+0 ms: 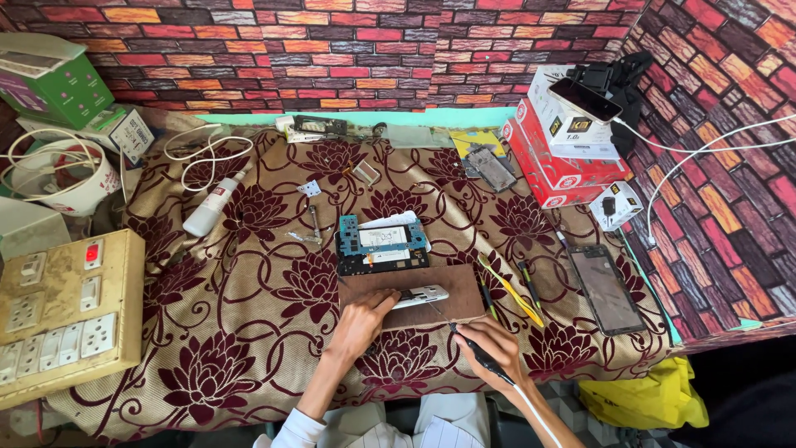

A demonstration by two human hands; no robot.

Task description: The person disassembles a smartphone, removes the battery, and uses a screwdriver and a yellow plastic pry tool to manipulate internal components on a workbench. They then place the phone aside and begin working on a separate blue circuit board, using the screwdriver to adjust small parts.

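My left hand (362, 321) rests on a brown work board (452, 286) and pinches the near end of a small silvery phone part (421, 295) lying on it. My right hand (487, 348) grips a black pen-shaped tool (478, 354) with a white cord, its thin tip reaching toward the silvery part. Just beyond the board lies an opened phone with a blue circuit board (381, 243).
A dark phone screen panel (605, 289) and yellow-handled tools (510, 290) lie to the right. Red and white boxes (557, 158) stand at back right, a white bottle (209, 209) and a switchboard (62, 311) at left. A floral cloth (249, 332) covers the table.
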